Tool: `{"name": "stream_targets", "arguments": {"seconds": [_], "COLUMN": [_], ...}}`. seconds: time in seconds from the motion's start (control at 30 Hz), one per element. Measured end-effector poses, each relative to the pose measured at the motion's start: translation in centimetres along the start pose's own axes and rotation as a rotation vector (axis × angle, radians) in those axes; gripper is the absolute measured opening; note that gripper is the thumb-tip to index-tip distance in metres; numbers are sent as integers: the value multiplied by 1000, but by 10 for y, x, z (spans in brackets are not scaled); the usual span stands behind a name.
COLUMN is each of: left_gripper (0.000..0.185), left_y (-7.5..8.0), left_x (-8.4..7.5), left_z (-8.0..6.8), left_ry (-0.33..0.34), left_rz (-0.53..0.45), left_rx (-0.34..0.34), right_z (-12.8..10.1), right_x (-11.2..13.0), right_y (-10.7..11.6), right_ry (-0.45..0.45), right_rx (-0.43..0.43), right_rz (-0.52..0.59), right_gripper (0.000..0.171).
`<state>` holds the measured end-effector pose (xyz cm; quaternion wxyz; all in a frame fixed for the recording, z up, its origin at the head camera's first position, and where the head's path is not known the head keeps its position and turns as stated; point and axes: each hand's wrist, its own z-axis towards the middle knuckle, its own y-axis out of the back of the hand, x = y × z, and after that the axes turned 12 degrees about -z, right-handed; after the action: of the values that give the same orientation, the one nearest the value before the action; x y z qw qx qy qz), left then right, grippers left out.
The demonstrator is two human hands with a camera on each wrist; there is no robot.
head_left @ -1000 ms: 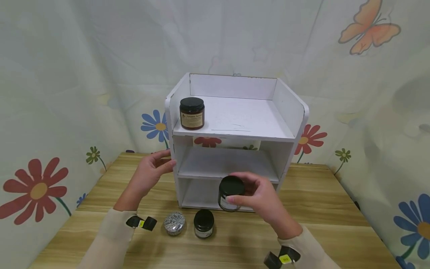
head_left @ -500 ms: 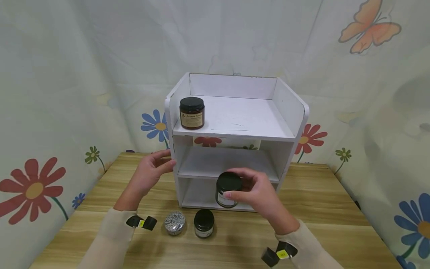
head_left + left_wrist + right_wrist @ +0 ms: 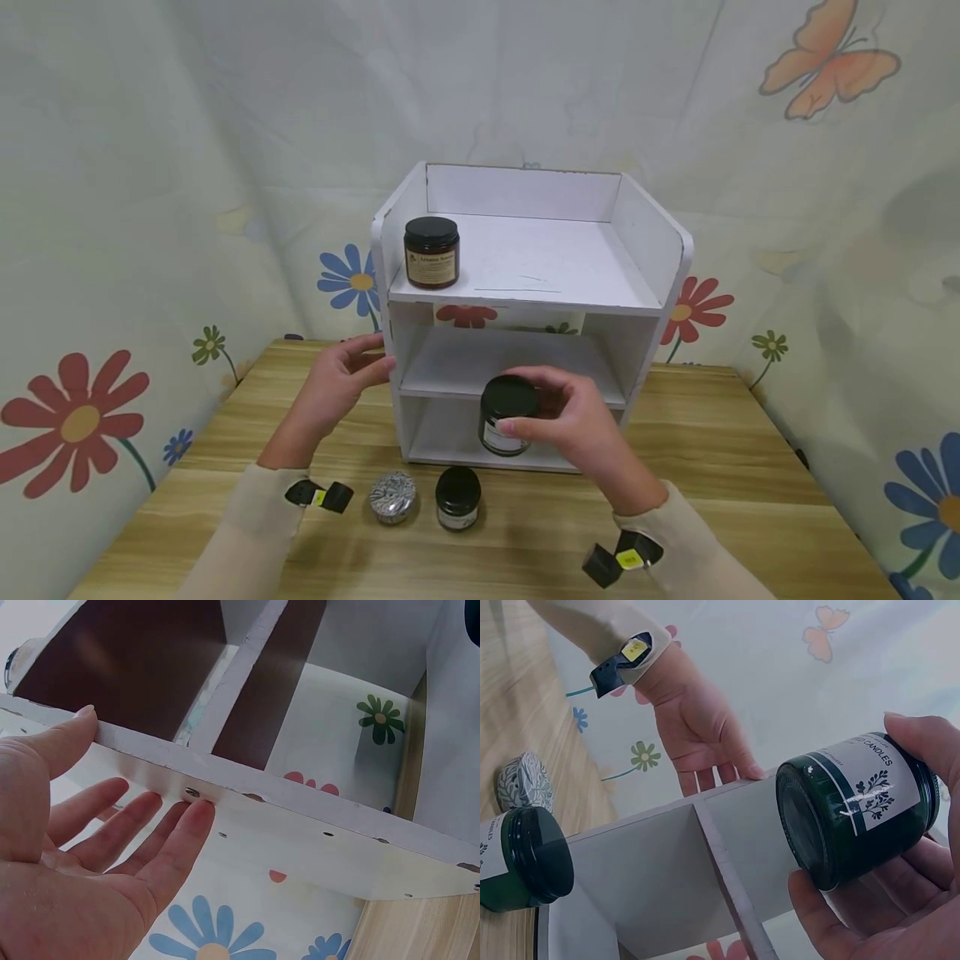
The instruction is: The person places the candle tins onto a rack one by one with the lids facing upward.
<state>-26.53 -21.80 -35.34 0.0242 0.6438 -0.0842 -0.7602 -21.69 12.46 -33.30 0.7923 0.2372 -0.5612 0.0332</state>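
Observation:
My right hand (image 3: 558,421) grips a dark green candle jar (image 3: 508,414) with a black lid and a white label reading "CANDLES". The jar is held before the shelf unit's lower openings; in the right wrist view the label of this candle jar (image 3: 859,810) shows between thumb and fingers. My left hand (image 3: 337,387) touches the left side of the white shelf unit (image 3: 540,258). In the left wrist view the left hand (image 3: 97,840) has its thumb at the panel's front edge and its extended fingertips along the outer face.
A brown candle jar (image 3: 432,252) with a black lid stands at the top shelf's left end. On the wooden table (image 3: 720,467), before the unit, are a patterned round tin (image 3: 392,497) and another green candle jar (image 3: 457,498). A flower-printed curtain (image 3: 225,125) hangs behind.
My right hand has raised the green candle jar a little and shifted it slightly left, closer over the lower shelves. The left hand stays at the unit's side.

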Motion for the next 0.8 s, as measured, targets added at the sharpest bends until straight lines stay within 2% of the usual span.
{"name": "stream_targets", "arguments": {"seconds": [0.8], "left_gripper": [69], "left_y": [0], "left_x": [1], "left_z": [0], "left_ry": [7], "left_rz": [22], "left_rx": [-1], "right_z": [10], "right_x": [13], "right_y": [3], "right_ry": [0], "right_rx": [0], "right_rz": [-14], "right_gripper": [52]}}
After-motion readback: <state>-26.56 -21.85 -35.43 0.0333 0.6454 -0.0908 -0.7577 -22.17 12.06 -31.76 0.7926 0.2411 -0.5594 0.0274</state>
